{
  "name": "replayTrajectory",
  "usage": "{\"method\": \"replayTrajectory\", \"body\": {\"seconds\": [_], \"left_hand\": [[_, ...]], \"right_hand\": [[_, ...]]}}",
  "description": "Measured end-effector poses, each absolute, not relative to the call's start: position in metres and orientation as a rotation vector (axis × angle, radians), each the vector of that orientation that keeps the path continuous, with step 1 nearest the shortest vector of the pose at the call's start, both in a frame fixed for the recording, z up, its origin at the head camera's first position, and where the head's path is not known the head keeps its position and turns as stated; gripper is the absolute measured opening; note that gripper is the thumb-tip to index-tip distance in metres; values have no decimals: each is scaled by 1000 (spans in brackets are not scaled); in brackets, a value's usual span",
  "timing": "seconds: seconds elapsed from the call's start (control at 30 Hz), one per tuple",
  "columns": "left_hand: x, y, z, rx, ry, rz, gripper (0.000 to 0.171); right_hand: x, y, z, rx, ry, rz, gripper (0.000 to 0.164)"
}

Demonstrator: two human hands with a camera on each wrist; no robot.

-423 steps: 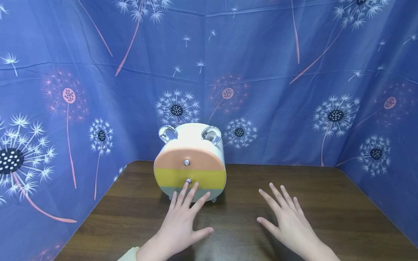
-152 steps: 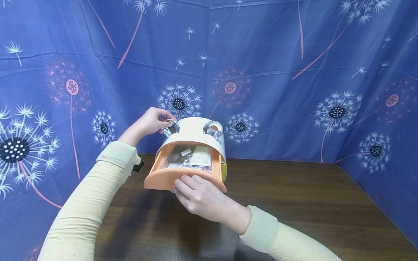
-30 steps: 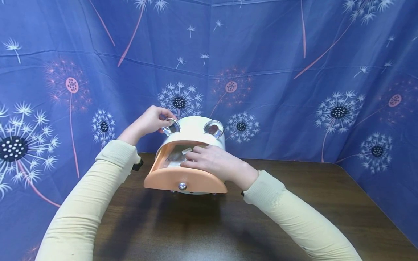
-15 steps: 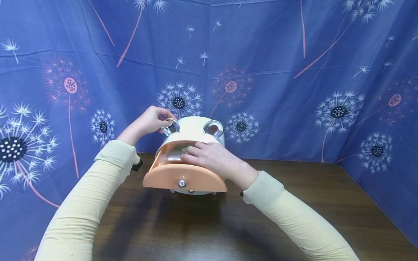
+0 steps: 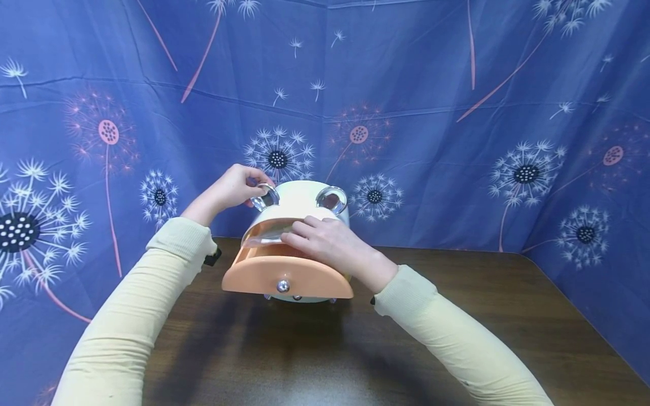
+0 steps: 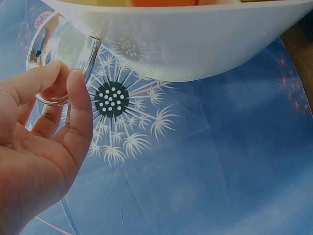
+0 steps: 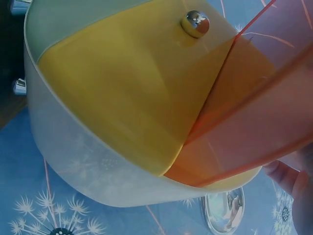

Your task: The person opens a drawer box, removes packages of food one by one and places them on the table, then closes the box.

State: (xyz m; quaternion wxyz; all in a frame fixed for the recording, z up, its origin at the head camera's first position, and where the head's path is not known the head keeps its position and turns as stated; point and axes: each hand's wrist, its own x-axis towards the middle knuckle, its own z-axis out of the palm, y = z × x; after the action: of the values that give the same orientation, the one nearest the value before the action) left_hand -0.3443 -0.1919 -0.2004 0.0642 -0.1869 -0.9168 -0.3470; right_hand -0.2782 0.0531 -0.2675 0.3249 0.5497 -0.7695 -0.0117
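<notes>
A white rounded drawer box (image 5: pixel 299 197) with chrome ears stands on the table. Its top orange drawer (image 5: pixel 315 276) is pulled out, a chrome knob (image 5: pixel 283 286) on its front. My left hand (image 5: pixel 235 186) pinches the left chrome ear (image 5: pixel 275 195); the left wrist view shows thumb and fingertips on that ear (image 6: pixel 73 44). My right hand (image 5: pixel 330 243) reaches over the drawer's right side and grips a clear plastic bag (image 5: pixel 263 241), whose near edge is raised off the drawer bottom. Its fingertips are hidden. In the right wrist view only fingers (image 7: pixel 282 177) show, beyond the drawer wall.
Below the orange drawer is a yellow drawer (image 7: pixel 122 88) with its own chrome knob (image 7: pixel 195 23). The right chrome ear (image 5: pixel 332 199) is near my right hand. A brown wooden table (image 5: pixel 431 316) extends to both sides, and a blue dandelion-print cloth (image 5: pixel 426 141) hangs behind.
Earlier the orange drawer was closed; my right hand pulled it out by the front, then reached inside. Over the last second the plastic bag's near edge has risen. My left hand stays on the ear.
</notes>
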Motion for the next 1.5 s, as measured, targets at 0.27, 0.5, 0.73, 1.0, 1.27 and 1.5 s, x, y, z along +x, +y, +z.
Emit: {"method": "replayTrajectory", "body": {"seconds": [0.27, 0.5, 0.73, 1.0, 1.27, 1.5], "left_hand": [[-347, -193, -201, -557, -2779, -1049, 19], [-347, -193, -201, -552, -2783, -1044, 19], [-349, -194, -202, -557, -2780, -1040, 19], [-349, -193, -202, -570, -2768, -1041, 19], [-348, -193, -202, -571, -2767, -1041, 19], [-348, -194, -202, -573, -2763, -1036, 18]], "right_hand": [[-281, 52, -268, 1386, -1956, -84, 38], [-281, 51, -266, 1355, -1960, -87, 39], [-282, 50, -263, 1317, -1903, -81, 32], [-279, 51, -257, 1298, -1831, -73, 32], [-274, 50, -251, 1285, -1797, -47, 29], [-268, 50, -244, 1279, -1785, -20, 28]]}}
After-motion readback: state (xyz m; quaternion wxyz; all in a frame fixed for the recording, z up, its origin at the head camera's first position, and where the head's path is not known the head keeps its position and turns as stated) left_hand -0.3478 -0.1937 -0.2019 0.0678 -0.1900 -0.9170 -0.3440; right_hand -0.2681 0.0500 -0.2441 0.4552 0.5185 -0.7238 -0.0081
